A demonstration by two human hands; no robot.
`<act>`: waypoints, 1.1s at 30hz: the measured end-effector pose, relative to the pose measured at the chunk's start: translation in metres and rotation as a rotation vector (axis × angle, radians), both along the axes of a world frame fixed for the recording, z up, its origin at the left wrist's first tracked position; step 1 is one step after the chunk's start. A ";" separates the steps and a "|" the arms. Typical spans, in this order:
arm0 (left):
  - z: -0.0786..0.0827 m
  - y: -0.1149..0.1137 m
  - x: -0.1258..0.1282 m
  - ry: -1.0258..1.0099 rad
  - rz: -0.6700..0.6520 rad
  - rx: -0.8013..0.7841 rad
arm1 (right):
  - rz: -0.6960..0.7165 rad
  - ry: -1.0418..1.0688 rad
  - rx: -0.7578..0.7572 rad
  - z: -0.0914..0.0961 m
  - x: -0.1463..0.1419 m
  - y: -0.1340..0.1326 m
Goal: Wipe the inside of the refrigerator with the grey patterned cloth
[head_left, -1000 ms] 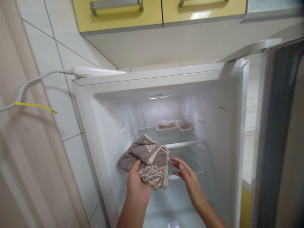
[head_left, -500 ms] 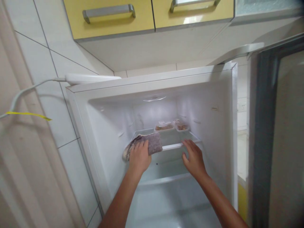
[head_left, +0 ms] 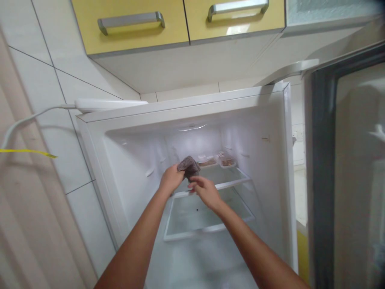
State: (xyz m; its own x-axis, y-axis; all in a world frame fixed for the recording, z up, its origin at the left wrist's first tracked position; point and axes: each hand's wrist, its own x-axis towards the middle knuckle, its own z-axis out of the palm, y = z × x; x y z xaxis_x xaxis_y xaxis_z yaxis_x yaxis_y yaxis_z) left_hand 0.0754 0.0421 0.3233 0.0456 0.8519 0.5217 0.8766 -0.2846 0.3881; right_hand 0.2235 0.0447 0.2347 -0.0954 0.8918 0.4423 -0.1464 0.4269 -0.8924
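Both my arms reach into an open white fridge (head_left: 186, 108). My left hand (head_left: 170, 180) is closed on a bunched grey patterned cloth (head_left: 188, 165), held above the left part of the upper glass shelf (head_left: 230, 177). My right hand (head_left: 203, 190) has come beside it, fingers pinching the cloth's lower edge. Two small food trays (head_left: 217, 161) sit at the back of that shelf. A lower glass shelf (head_left: 207, 218) lies beneath my hands.
The fridge door (head_left: 343, 168) stands open on the right. Yellow cabinets with metal handles (head_left: 131, 20) hang above. A white power strip (head_left: 105, 105) with a cable lies on the fridge top. White tiled wall fills the left.
The cloth was pressed flat on the upper shelf; now it is lifted and bunched. My right hand left the shelf edge and moved left to the cloth. The view tilted slightly down-left.
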 end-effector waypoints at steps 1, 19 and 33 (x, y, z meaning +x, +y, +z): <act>-0.001 -0.001 0.001 0.021 -0.010 0.005 | 0.013 0.051 -0.055 0.010 -0.010 0.009; -0.067 -0.016 0.077 0.672 -0.081 0.031 | -0.775 -0.250 0.308 -0.023 0.091 0.024; -0.073 0.012 0.160 0.627 -0.342 0.104 | -1.020 -0.366 0.377 -0.034 0.129 0.005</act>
State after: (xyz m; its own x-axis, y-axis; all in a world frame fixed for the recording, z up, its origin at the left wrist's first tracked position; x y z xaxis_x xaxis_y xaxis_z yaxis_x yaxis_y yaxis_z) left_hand 0.2350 0.0545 0.2502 0.6179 0.6841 0.3875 0.7810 -0.5908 -0.2023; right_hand 0.3523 0.0500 0.2011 0.4180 0.4441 0.7925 0.6632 0.4470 -0.6003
